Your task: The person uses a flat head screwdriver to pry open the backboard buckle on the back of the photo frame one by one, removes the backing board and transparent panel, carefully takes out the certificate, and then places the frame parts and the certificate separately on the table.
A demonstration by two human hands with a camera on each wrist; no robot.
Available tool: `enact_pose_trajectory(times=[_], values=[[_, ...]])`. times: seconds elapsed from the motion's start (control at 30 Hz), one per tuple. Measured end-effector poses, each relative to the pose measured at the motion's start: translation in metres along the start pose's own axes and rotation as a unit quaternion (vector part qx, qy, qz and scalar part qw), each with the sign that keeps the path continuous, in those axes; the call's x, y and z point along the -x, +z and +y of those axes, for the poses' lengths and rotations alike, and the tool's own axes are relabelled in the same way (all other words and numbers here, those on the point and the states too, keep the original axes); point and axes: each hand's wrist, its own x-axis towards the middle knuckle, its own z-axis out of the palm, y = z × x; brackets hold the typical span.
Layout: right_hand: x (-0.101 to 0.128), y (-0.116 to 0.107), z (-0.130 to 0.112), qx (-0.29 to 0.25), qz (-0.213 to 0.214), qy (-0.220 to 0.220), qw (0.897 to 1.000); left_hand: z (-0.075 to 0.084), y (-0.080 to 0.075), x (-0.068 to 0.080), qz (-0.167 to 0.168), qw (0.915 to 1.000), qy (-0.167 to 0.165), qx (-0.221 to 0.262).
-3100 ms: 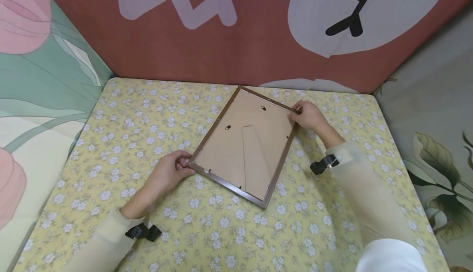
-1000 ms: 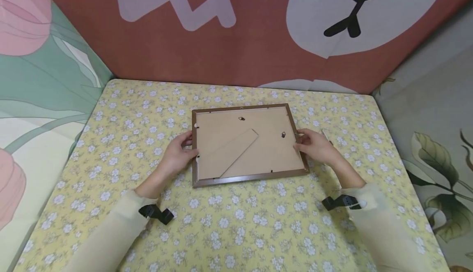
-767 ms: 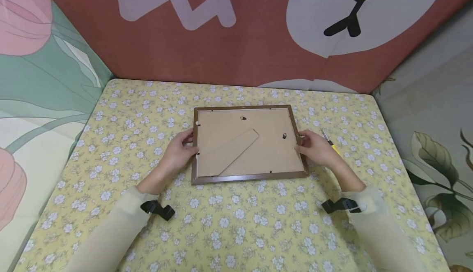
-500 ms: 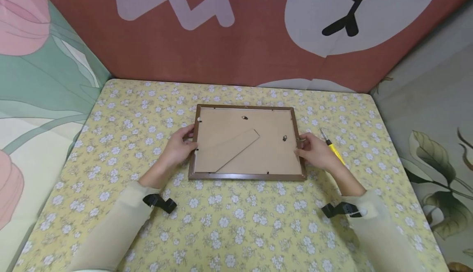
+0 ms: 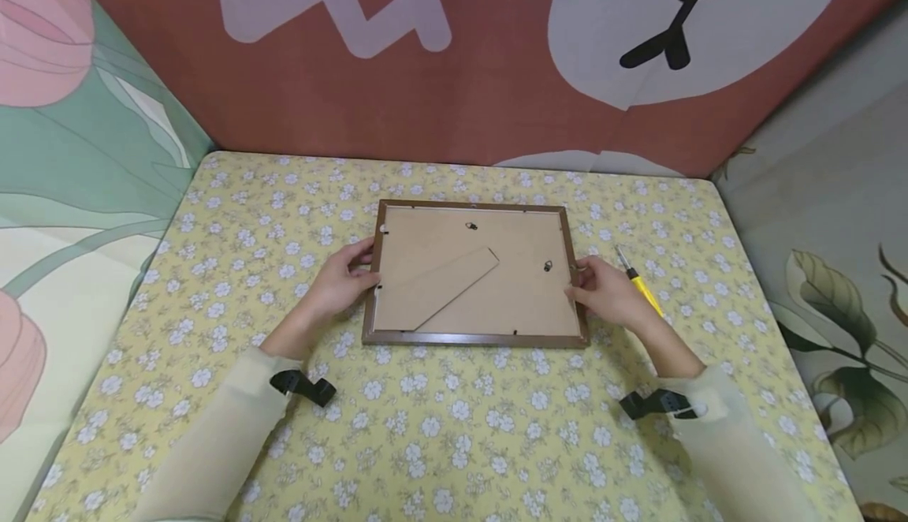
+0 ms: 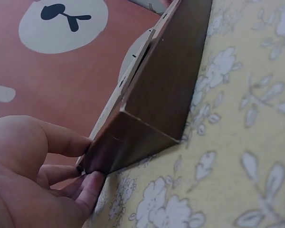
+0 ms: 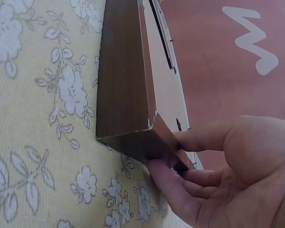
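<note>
Floral tabletop point(image 5: 454, 427), frame point(image 5: 475, 277) between gripping hands point(image 5: 339, 281) point(image 5: 608, 289)

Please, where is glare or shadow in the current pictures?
Head view: glare on the picture frame, along its near edge, a shadow on the cloth beside the right forearm; left wrist view: the frame's side looks dim; right wrist view: the right hand looks brighter than the frame.

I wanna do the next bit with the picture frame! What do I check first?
1. Picture frame back side up: ok.
2. Left hand holding the left side: ok.
3. Right hand holding the right side: ok.
4. Stand flap folded down: ok, looks flat.
5. Yellow-handled tool clear of the frame: ok, it lies to the right.
6. Front undamaged: cannot tell, it's face down.
</note>
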Motion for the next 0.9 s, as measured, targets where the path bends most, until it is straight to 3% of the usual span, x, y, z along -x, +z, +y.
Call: enact_pose_trajectory(times=[0.2,0.37,0.6,0.9], values=[[0.005,-0.014,0.001,-0.009,-0.013,-0.018,1.000,-0.002,-0.002,0.001,-0.004,0.9999,0.007,-0.007],[0.016,-0.039,0.014,0.023,0.024,-0.029,0.999,-0.003,-0.002,0.000,-0.007,0.9999,0.009,-0.005],[0.029,-0.066,0.048,0.082,0.066,0.017,0.994,-0.004,-0.003,0.000,-0.005,1.0000,0.004,-0.004],[0.036,-0.062,0.076,0.075,0.056,0.045,0.995,-0.004,-0.004,-0.001,-0.010,0.9999,0.002,0.004]])
